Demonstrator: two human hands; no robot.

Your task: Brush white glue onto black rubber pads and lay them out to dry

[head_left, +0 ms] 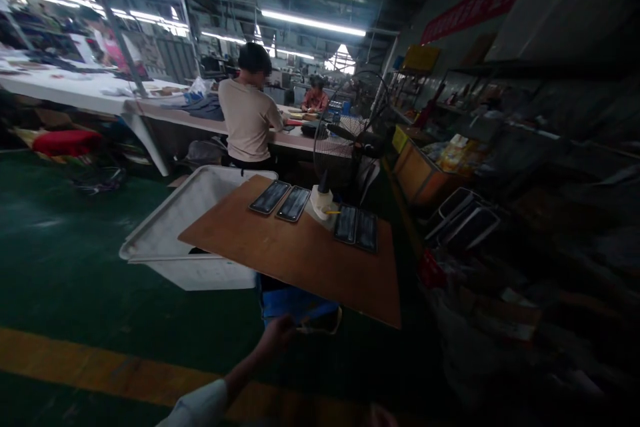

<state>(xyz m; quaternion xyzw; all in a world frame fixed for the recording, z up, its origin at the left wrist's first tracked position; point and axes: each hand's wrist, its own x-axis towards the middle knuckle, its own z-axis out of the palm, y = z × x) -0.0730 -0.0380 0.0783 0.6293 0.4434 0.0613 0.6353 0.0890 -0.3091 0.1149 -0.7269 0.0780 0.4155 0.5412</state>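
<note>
Left hand (277, 337) is out at the blue crate (300, 303) under the wooden board (300, 260), fingers curled, can't tell if it's gripping. Right hand (381, 417) barely shows at the bottom, too dark to tell.

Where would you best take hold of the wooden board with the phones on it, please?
Probably by the near long edge of the wooden board, coming from the near side: that edge overhangs the blue crate and is bare, while four phones and a white charger lie along the far edge, so keep it level.
</note>
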